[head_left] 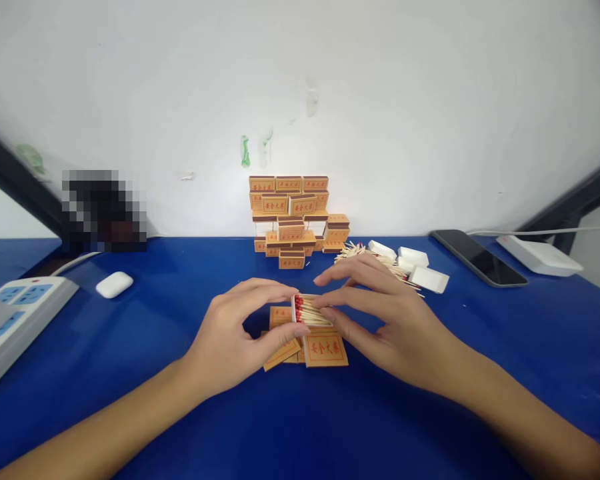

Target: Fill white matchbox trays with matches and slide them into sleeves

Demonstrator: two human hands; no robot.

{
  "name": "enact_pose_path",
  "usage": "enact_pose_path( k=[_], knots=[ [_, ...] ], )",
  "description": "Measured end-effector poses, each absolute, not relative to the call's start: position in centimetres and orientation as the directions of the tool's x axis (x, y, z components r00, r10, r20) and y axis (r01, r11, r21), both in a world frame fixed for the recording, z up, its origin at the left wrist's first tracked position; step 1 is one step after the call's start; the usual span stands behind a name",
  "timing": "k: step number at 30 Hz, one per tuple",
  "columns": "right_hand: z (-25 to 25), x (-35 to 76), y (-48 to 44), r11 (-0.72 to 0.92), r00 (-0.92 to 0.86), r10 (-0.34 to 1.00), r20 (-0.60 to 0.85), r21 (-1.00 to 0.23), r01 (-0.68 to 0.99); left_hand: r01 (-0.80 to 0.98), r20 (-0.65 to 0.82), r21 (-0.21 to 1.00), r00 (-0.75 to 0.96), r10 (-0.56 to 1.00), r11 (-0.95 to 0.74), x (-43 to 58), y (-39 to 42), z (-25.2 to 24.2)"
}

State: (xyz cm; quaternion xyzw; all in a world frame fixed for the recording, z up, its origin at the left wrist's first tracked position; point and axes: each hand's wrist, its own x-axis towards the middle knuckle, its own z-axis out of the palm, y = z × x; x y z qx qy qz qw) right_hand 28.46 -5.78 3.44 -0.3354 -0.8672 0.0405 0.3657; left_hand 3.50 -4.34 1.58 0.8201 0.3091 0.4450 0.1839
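Observation:
A small white matchbox tray point(293, 310) full of red-tipped matches point(307, 311) is held up in front of me, heads toward the left. My left hand point(245, 327) grips the tray between the thumb in front and the fingers behind. At the tray's right end, thumb and fingertips of my right hand point(380, 303) press on the pale ends of the matches; its index finger is raised. Just below, several flat orange matchbox sleeves point(326, 348) with red characters lie overlapping on the blue table point(300, 427).
Stacked matchboxes point(291, 231) stand against the wall. Behind my right hand lie a heap of loose matches point(353, 251) and white trays point(429, 279). A phone point(480, 258) and white box point(539, 255) are at right; an earbud case point(115, 285) and power strip point(35, 313) at left.

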Motion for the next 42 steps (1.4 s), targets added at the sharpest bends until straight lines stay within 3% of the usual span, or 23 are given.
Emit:
enact_pose_path(
  k=[5,9,13,17,24,31,37,42],
  knots=[
    [4.2,28.9,-5.5,0.759,-0.488,0.62,0.614,-0.312,0.571,0.364,0.613,0.576,0.4,0.681,-0.732,3.3,-4.3,1.4],
    [5.1,33.5,-3.4,0.598,-0.284,0.701,0.654,-0.322,0.734,0.456,0.581,0.615,0.29,0.76,-0.644,3.0,-3.6,1.0],
    [4.2,38.7,-1.0,0.428,-0.32,0.889,0.326,-0.349,0.834,0.468,0.53,0.678,0.223,0.818,-0.567,2.5,-3.0,0.9],
    [2.7,38.7,-0.3,0.395,-0.345,0.918,0.196,-0.368,0.842,0.468,0.545,0.653,0.256,0.798,-0.596,2.5,-3.1,0.9],
    [1.3,35.1,-0.2,0.411,-0.357,0.909,0.217,-0.312,0.857,0.466,0.548,0.626,0.307,0.778,-0.625,2.8,-3.5,1.0],
    [1.3,35.7,-0.1,0.341,-0.3,0.94,0.164,-0.426,0.838,0.43,0.575,0.608,0.34,0.744,-0.667,2.7,-3.5,1.1],
    [2.9,33.3,-2.2,0.308,-0.21,0.951,0.225,-0.706,0.638,0.414,0.576,0.604,0.363,0.733,-0.68,2.8,-3.5,0.9],
    [4.8,30.1,-4.8,0.397,-0.211,0.917,0.339,-0.719,0.57,0.39,0.588,0.592,0.389,0.709,-0.705,3.0,-3.9,0.9]
  ],
)
